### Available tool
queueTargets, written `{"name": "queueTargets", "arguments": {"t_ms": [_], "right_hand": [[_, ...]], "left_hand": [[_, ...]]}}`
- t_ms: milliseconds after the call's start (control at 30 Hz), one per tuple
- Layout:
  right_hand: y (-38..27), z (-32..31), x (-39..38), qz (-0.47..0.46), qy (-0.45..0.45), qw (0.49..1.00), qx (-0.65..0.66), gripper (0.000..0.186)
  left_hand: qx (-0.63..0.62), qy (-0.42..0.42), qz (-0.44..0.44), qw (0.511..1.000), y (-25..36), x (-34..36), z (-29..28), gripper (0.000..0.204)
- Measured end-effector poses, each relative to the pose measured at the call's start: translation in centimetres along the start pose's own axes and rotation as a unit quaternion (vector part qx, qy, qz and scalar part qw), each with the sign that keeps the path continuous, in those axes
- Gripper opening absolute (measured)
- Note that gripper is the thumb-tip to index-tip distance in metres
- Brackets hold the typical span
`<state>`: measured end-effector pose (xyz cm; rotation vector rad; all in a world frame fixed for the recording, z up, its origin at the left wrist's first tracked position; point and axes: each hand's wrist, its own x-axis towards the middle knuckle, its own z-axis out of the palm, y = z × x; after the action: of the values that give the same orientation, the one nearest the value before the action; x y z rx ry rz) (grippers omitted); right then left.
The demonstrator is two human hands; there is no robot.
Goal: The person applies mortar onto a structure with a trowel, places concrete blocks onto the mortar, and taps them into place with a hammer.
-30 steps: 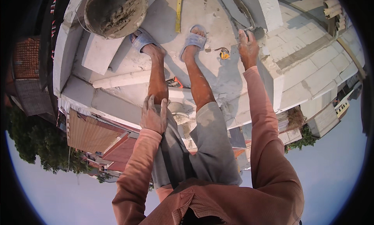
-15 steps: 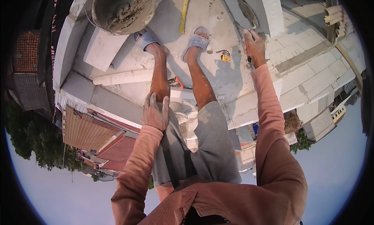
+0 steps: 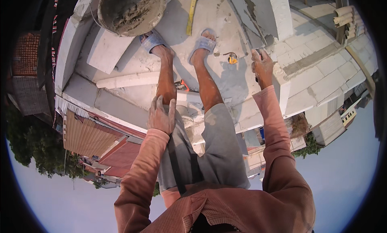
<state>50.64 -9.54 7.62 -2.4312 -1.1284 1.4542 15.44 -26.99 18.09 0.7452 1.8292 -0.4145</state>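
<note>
My right hand (image 3: 263,68) is closed round the dark handle of a trowel, whose end shows below the fist. The trowel's blade (image 3: 255,25) points away and looks thin, almost edge-on, in front of a grey, smoothed wall face (image 3: 266,16). My left hand (image 3: 160,117) rests on my left knee, fingers stretched out and dusted with pale powder. A round bucket (image 3: 105,21) of grey mortar (image 3: 136,14) stands beyond my left foot.
Between my feet and beyond lies a hammer (image 3: 191,18) with a yellow handle. A yellow tape measure (image 3: 232,59) and an orange-handled tool (image 3: 183,85) lie on the dusty floor. Pale block walls (image 3: 318,67) border the right side. A flat board (image 3: 107,51) leans near the bucket.
My right hand has come slightly nearer to me with the trowel, and the blade has turned from broadside to nearly edge-on. My left hand stays on the knee.
</note>
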Motion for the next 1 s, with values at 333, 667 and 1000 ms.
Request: {"name": "queueTargets", "arguments": {"t_ms": [333, 667, 1000], "right_hand": [[-3.0, 2.8, 4.3, -0.134, 0.094, 0.986, -0.032, 0.030], [-6.0, 2.8, 2.4, 0.008, -0.069, 0.983, 0.169, 0.035], [-4.5, 1.7, 1.9, 0.061, 0.017, 0.982, 0.179, 0.036]], "left_hand": [[-0.003, 0.027, 0.008, 1.000, -0.2, 0.2, 0.2, 0.071], [0.004, 0.008, 0.005, 1.000, 1.0, 0.1, -0.3, 0.071], [0.000, 0.006, -0.006, 1.000, 0.4, -0.1, -0.2, 0.072]]}}
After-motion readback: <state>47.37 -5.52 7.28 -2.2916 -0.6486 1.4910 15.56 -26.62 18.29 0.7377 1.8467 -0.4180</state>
